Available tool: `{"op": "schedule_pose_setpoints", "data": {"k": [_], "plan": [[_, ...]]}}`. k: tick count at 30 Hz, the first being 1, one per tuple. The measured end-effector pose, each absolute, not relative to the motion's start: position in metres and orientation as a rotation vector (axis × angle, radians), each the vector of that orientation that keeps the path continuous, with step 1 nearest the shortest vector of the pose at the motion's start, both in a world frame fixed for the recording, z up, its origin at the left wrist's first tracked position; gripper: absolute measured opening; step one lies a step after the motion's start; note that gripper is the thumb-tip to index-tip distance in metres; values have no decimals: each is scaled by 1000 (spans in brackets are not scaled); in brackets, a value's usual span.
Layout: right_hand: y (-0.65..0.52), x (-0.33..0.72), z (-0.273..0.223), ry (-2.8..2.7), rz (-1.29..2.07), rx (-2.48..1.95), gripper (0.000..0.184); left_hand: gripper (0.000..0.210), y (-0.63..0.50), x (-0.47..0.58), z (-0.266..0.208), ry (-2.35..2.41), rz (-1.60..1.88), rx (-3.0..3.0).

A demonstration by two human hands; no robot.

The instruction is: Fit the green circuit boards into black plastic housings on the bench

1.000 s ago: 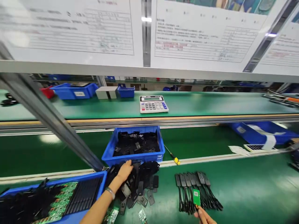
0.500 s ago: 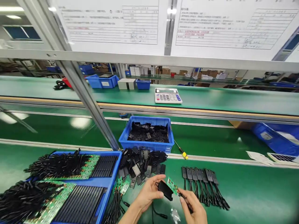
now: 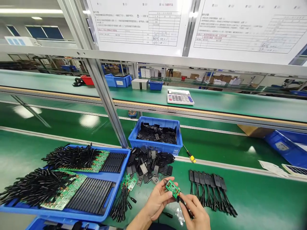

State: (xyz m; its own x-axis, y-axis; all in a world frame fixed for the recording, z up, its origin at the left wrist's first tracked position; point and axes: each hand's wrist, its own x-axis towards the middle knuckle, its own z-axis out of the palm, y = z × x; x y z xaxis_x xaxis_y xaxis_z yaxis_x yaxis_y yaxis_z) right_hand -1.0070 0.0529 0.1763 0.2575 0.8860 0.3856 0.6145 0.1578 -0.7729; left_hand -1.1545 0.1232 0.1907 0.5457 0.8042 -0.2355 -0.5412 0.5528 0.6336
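A small green circuit board (image 3: 173,188) sits over or in a black plastic case, most of which is hidden beneath it. My left hand (image 3: 161,197) is closed around the case, thumb at the board's edge. Black cable (image 3: 186,207) leads from the board's lower end, and my right hand (image 3: 195,210) pinches it close to the board. Behind my hands lies a pile of loose black case parts (image 3: 151,166). Left of them rest several green boards with black cables (image 3: 123,198). A row of black cased units with cables (image 3: 208,183) lies to the right.
A blue tray (image 3: 99,217) at left holds boards with cables and black cases. Behind the pile stands a blue bin (image 3: 155,147) of black parts. A yellow-handled screwdriver (image 3: 191,157) lies beside it. A clear plastic scrap (image 3: 179,217) is near my right hand. A metal post (image 3: 105,99) rises at left.
The board, earlier held apart beside the black case, now lies over or in it. My hands have come closer together. The view has shifted a little to the left.
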Motion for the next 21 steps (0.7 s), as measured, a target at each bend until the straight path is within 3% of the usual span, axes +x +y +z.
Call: {"op": "schedule_pose_setpoints", "data": {"k": [16,21], "plan": [[67,-1023,167,-1546,341,-1492,34,52,125,-1153,189,709,960,541],[69,-1027,169,-1381,519,-1649,53,53,129,-1150,188,801,997,591]]}}
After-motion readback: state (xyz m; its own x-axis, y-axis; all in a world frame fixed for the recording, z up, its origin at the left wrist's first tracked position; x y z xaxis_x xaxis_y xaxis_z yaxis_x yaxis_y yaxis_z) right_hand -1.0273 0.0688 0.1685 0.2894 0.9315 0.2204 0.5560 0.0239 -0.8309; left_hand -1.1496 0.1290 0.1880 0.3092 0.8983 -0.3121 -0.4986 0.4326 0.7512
